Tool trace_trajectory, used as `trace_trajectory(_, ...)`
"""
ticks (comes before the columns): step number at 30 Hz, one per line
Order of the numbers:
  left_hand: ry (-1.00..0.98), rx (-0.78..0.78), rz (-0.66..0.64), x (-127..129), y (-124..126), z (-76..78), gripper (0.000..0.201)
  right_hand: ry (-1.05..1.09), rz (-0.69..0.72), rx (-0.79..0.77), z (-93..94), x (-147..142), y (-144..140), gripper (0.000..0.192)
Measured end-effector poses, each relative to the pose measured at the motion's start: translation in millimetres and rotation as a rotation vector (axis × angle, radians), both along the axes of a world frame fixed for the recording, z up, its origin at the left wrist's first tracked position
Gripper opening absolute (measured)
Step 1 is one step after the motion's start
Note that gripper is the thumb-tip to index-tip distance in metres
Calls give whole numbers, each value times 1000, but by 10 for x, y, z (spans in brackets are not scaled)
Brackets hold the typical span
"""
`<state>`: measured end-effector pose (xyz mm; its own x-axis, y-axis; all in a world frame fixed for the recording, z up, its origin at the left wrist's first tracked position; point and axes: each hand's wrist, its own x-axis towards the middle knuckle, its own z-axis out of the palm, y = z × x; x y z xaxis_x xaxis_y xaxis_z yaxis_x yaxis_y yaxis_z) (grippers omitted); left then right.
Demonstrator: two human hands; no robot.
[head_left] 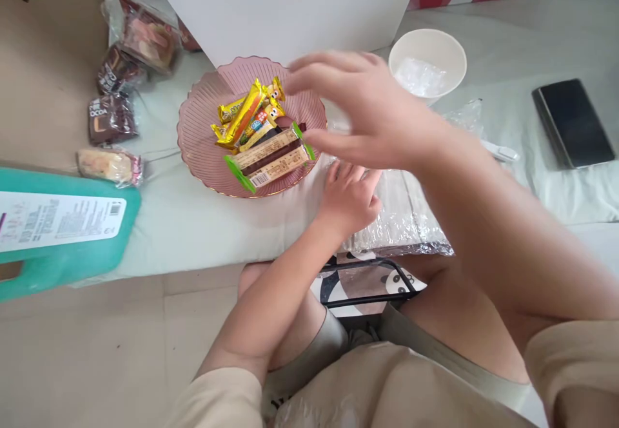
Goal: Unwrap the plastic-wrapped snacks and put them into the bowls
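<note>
My right hand (360,109) hovers with fingers spread just right of a pink ribbed plate (198,125), holding nothing. On the plate lie several yellow wrapped candy bars (244,115) and two long wafer bars with green ends (271,156). My left hand (347,197) rests lower down, fingers curled onto a clear plastic bag (403,218) that lies on the pale cloth in front of me.
A white bowl (428,60) with clear wrappers stands behind my right hand. A dark phone (573,122) lies at the right. Packaged snacks (111,118) sit at the left beside a teal box (58,228). A white board (290,2) stands behind the plate.
</note>
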<state>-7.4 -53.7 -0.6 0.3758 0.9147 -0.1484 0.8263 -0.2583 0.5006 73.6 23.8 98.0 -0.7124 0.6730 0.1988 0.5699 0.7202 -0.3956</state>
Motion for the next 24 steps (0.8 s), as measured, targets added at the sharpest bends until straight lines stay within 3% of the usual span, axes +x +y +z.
trace_trajectory(2,1,-8,-9,-1,0,1,57,89,-154,-16,-34,392,-184,35)
trace_trajectory(5,-8,9,-23,-14,24,-16,58,147,-424,-33,-229,1002,-556,25)
trace_trajectory(7,-29,60,-25,-28,61,-44,59,171,-392,-35,-412,1343,-826,19)
trace_trajectory(12,-127,261,10,-82,174,-63,56,-148,-218,-158,-792,1908,-1367,43)
trace_trajectory(17,-279,446,77,-203,95,97,28,-260,-287,-140,-980,2156,-1557,39)
trace_trajectory(19,-385,394,-70,-233,-19,159,17,-234,-331,-116,-999,2188,-1565,26)
trace_trajectory(21,-414,297,-296,-231,-161,195,11,-136,-348,-90,-987,2201,-1559,10)
trace_trajectory(24,-273,219,-521,-195,-374,207,40,133,-386,-115,-922,2200,-1549,10)
